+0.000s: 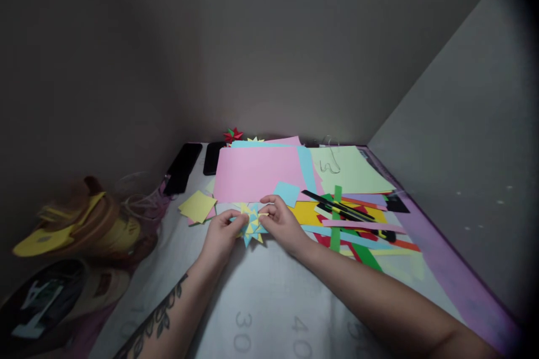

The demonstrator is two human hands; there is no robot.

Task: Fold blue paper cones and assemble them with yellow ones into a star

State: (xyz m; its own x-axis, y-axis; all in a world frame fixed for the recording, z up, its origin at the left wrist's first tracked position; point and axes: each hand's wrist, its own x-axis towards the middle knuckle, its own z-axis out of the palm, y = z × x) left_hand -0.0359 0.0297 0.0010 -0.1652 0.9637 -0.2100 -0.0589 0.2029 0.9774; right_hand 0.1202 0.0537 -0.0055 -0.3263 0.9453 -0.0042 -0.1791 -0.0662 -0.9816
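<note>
A folded paper star (253,225) in blue and pale yellow, with many points, is held just above the white mat. My left hand (225,230) pinches its left side between thumb and forefinger. On its right side, my right hand (278,222) grips it with thumb and fingertips, the other fingers curled. Parts of the star are hidden behind the fingers. A light blue paper square (288,193) lies just beyond my right hand. Yellow paper squares (197,206) lie to the left of my left hand.
Pink sheets (259,171) and pale green sheets (351,168) lie behind. Coloured paper strips (336,224) and a black cutter (385,234) are heaped at right. A red star (233,134) and two black phones (185,162) are at the back. A brown container (105,224) stands at left.
</note>
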